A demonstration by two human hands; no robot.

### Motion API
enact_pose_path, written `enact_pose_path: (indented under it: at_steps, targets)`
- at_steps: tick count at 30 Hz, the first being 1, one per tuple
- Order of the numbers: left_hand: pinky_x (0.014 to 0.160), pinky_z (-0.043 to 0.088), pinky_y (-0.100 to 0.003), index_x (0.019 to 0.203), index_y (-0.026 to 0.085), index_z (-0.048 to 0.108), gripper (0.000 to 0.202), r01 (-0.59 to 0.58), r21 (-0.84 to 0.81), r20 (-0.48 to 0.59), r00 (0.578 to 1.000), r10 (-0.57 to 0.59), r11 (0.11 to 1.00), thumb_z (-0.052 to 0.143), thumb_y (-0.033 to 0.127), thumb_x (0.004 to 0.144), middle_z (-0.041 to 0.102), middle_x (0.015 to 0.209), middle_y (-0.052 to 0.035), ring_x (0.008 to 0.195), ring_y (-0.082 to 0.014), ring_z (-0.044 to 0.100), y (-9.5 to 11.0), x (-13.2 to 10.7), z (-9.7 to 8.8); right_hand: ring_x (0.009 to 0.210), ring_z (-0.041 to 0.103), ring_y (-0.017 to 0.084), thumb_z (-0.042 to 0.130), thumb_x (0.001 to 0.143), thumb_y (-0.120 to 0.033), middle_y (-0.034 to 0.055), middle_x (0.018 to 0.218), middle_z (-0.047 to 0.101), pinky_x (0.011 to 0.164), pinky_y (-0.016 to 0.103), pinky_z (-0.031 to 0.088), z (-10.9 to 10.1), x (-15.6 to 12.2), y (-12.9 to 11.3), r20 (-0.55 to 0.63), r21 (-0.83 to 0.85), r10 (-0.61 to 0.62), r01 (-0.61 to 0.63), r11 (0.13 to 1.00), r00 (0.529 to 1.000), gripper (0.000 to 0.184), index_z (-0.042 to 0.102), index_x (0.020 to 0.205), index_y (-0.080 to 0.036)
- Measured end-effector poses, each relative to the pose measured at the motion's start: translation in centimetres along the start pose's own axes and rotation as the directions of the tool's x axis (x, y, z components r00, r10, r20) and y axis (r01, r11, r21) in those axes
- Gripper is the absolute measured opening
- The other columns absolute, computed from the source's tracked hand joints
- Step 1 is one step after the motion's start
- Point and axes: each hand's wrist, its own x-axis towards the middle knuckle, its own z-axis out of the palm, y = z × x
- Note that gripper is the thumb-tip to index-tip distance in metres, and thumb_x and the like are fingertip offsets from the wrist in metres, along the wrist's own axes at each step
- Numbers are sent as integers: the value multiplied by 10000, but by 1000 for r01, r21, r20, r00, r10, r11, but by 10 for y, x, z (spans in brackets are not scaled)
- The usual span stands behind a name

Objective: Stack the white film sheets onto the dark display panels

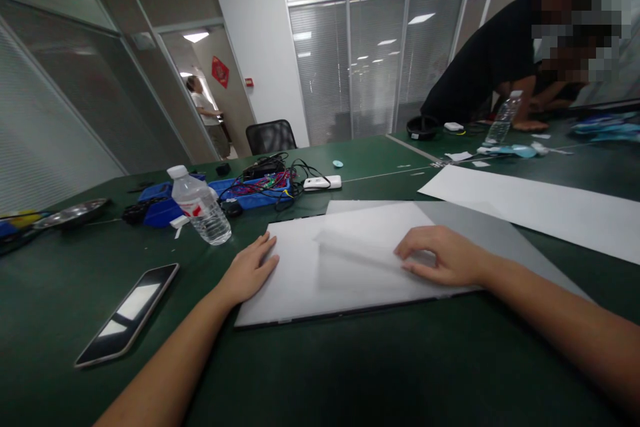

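White dark-edged panel (300,273) lies on the green table (350,373) between both hands, with open room along its near edge. The left hand (250,270), loosely spread, rests at its left edge, gripping nothing. The right hand (435,257) curls over its right part; I cannot tell whether it pinches anything. Grey sheet (483,233) extends right; a water bottle (203,210) and a smartphone (127,317) bound the left.
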Motion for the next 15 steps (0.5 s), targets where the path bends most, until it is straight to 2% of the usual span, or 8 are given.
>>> enact_pose_path:
  at_steps: [2, 4, 7, 9, 11, 15]
  targets:
    - [1297, 271, -444, 1546, 122, 534, 756, -2, 3, 6, 1000, 2, 1000, 404, 607, 981, 400, 1682, -135, 1556, -302, 378, -1, 0, 1, 1037, 679, 218, 449, 1049, -473, 76, 1131, 751, 945, 377, 497, 1, 0, 3, -32, -13, 41, -42, 999, 999, 391, 747, 1122, -231]
    - [1298, 267, -447, 1554, 116, 522, 758, -2, 7, 15, 1000, 2, 1000, 399, 603, 985, 397, 1683, -139, 1561, -301, 369, -1, 1, 1, 1051, 685, 241, 404, 1058, -479, 83, 1149, 755, 957, 407, 497, 0, -2, 12, -95, -99, 156, -166, 981, 983, 436, 757, 1123, -230]
    - [1297, 265, -466, 1571, 106, 495, 767, -3, 14, 27, 1000, 3, 1000, 384, 599, 993, 378, 1691, -149, 1570, -305, 353, -1, 1, 1, 1046, 694, 282, 399, 1039, -498, 84, 1167, 757, 934, 451, 512, -4, -8, 31, -197, -219, 340, -379, 899, 920, 464, 768, 1125, -229]
    - [1295, 264, -489, 1576, 95, 482, 774, 2, 22, 35, 999, -3, 1000, 370, 598, 998, 358, 1697, -160, 1576, -313, 338, 0, 1, 1, 1017, 698, 295, 400, 1031, -504, 85, 1143, 762, 899, 468, 525, -8, -12, 41, -211, -246, 413, -457, 855, 886, 475, 775, 1117, -224]
    - [1293, 254, -512, 1581, 90, 470, 780, 19, 38, 44, 999, -21, 999, 353, 601, 1004, 336, 1704, -169, 1585, -320, 314, 2, 1, 1, 997, 701, 296, 402, 1029, -504, 89, 1122, 764, 888, 478, 534, -10, -15, 46, -186, -232, 427, -462, 856, 885, 480, 781, 1103, -220]
    - [1296, 224, -521, 1599, 82, 435, 795, 58, 70, 56, 997, -62, 996, 327, 609, 1014, 277, 1724, -192, 1601, -326, 262, 4, 0, 1, 1023, 701, 271, 434, 1032, -499, 81, 1139, 760, 931, 467, 544, -6, -13, 39, -99, -139, 325, -337, 931, 940, 449, 784, 1106, -228]
